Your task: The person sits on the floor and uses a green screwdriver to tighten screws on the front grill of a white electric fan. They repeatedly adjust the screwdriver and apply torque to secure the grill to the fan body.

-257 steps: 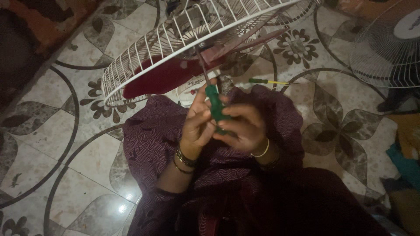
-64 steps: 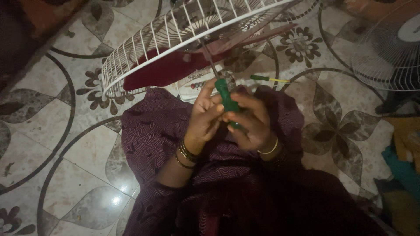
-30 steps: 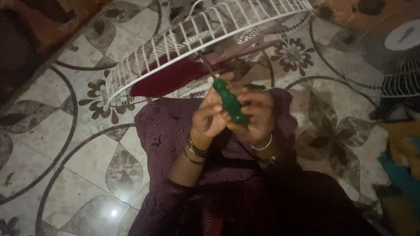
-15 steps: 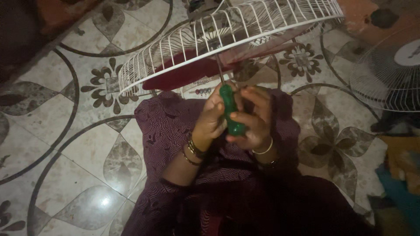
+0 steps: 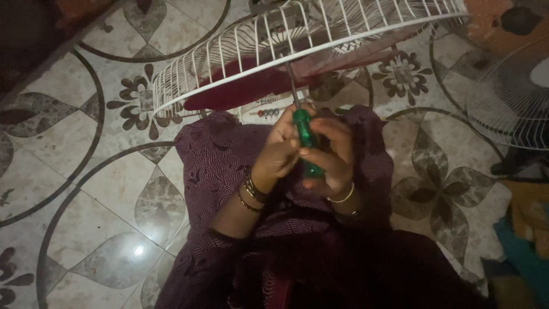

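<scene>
A screwdriver with a green handle [image 5: 305,133] points up, its metal shaft reaching the rim of a white wire fan guard [image 5: 240,48]. My left hand [image 5: 278,150] wraps the handle from the left, bangles on its wrist. From the right, my right hand [image 5: 330,155] closes around the handle's lower part. Dark red fan blades [image 5: 246,91] show beneath the guard. Both hands hover over my lap, which is covered in maroon patterned cloth [image 5: 217,166].
The floor is patterned tile [image 5: 86,171] with curved lines and flower shapes. A second white fan guard [image 5: 509,97] lies at the right. Orange and teal cloth [image 5: 526,229] sits at the lower right edge. A white fan base with buttons [image 5: 266,111] peeks from under the blades.
The view has shifted, so the fan guard sits further right in the frame. The screwdriver has turned from tilted to nearly upright, and both hands stay on its handle.
</scene>
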